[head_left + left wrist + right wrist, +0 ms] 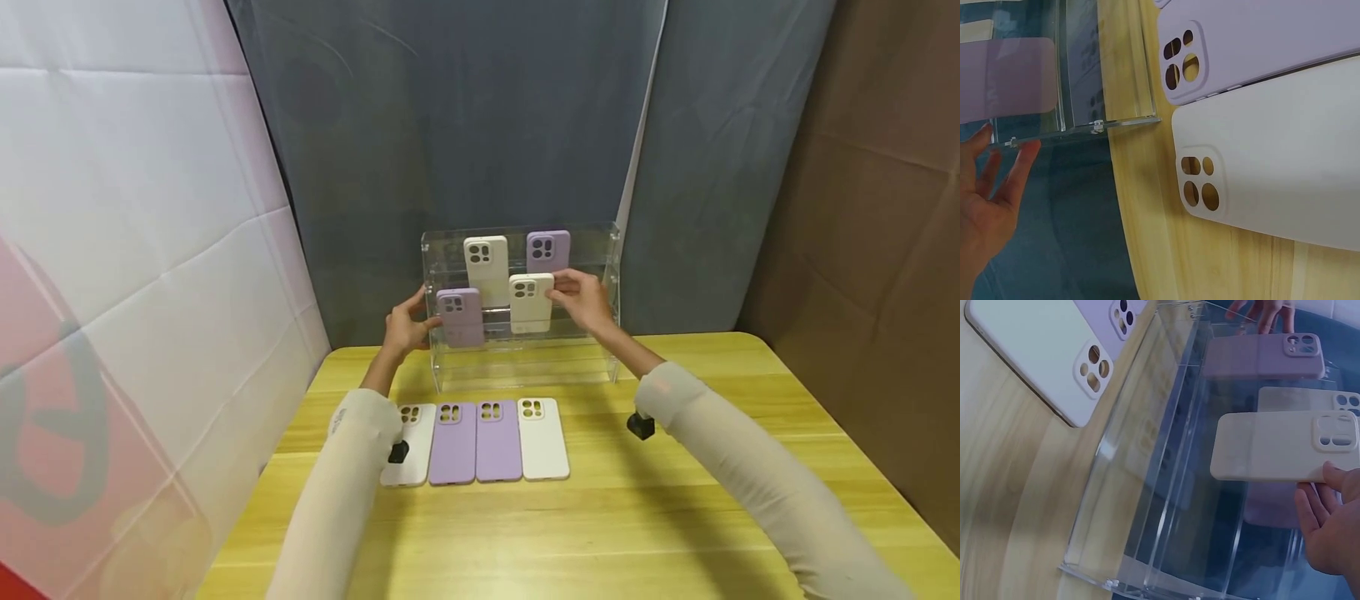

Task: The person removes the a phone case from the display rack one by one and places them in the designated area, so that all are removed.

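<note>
My right hand point(587, 302) pinches the right edge of a cream-white phone case point(531, 292), thumb in front. The case stands upright, its lower end behind a clear ledge of the tiered acrylic display rack point(525, 375). At the rack's left side, my left hand point(406, 327) holds the side panel with its fingertips, beside a purple phone case point(460, 310) on the same tier. Higher up stand a white phone case point(491, 279) and another purple phone case point(548, 246), the latter partly hidden by the white case and right hand.
On the yellow wooden table point(510, 533), in front of the rack, lies a row of white and purple phone cases point(498, 442). The left sleeve covers part of the leftmost one. A dark grey curtain point(450, 125) hangs behind the rack, with cloth walls at both sides.
</note>
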Available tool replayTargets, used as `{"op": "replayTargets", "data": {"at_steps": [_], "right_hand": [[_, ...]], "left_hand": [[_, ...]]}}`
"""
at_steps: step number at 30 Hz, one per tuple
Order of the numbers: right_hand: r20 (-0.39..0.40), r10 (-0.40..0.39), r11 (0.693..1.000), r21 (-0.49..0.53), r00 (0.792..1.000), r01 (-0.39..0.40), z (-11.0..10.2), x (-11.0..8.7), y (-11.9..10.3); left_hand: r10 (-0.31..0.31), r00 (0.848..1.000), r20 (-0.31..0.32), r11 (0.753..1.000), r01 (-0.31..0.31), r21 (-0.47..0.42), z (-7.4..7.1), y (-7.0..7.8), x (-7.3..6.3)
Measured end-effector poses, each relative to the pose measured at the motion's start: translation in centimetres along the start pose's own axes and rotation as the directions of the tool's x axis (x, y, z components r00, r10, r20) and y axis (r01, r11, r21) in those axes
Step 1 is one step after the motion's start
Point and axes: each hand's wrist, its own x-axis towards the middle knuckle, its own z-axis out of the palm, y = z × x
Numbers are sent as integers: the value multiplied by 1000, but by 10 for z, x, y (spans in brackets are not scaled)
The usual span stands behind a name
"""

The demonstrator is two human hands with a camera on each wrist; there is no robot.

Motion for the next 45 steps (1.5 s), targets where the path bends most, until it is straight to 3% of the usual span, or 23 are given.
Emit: {"op": "replayTargets", "data": {"at_steps": [27, 45], "right_hand": [[2, -15, 997, -70, 1000, 15, -33, -2, -24], [81, 12, 993, -121, 997, -2, -51, -18, -11]], "left_hand": [[-32, 999, 31, 999, 33, -28, -5, -7, 2], [-32, 999, 18, 999, 32, -25, -6, -7, 9]]}}
